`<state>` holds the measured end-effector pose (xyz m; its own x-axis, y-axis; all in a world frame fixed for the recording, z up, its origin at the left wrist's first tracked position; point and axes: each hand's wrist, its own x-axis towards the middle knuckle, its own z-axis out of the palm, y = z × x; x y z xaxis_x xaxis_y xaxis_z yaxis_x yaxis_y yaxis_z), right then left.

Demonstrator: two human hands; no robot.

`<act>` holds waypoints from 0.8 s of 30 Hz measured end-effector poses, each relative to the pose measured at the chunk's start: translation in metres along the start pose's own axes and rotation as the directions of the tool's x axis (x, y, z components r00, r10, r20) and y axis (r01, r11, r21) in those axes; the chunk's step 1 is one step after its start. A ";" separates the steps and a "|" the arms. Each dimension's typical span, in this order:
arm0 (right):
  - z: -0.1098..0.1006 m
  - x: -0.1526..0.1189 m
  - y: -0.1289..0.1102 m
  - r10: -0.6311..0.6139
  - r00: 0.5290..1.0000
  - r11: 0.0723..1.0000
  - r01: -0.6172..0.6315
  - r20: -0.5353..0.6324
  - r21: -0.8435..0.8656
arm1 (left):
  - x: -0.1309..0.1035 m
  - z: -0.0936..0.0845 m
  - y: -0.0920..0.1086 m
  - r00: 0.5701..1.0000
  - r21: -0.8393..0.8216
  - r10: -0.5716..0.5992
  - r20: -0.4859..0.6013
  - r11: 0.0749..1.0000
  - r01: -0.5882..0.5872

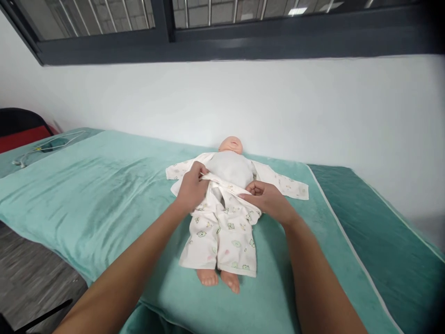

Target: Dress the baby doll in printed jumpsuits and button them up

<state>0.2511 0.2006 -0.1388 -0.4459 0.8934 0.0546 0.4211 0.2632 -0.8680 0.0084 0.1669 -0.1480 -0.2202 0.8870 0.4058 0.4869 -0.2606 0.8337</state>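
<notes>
A baby doll (231, 144) lies on its back, head toward the wall, its bare feet (230, 281) toward me. Patterned white trousers (222, 236) cover its legs. A long-sleeved patterned top (278, 181) is spread out at both sides, and the plain white torso (231, 167) shows between. My left hand (194, 185) pinches the trousers' waistband at the doll's hip. On the other side, my right hand (266, 197) grips the same waistband between thumb and curled fingers. The band is stretched across the belly between both hands, with a small dark gap below it.
A green cover (104, 185) lies over the bed, wrinkled at the left. Darker green cloth (375, 222) runs along the right. A white cord (52, 146) rests at the far left, near a red and black chair (24, 130). Behind are a white wall (139, 102) and a window.
</notes>
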 end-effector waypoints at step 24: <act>0.018 0.039 0.037 0.213 0.928 0.913 -0.078 -0.306 0.400 | 0.043 0.001 -0.054 0.938 -0.382 -0.143 0.316 0.886 0.263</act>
<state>0.2348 0.2388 -0.1775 -0.0821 0.9965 0.0172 0.1037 0.0257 -0.9943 -0.0263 0.2197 -0.1759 -0.0094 0.9896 0.1436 0.0502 -0.1430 0.9885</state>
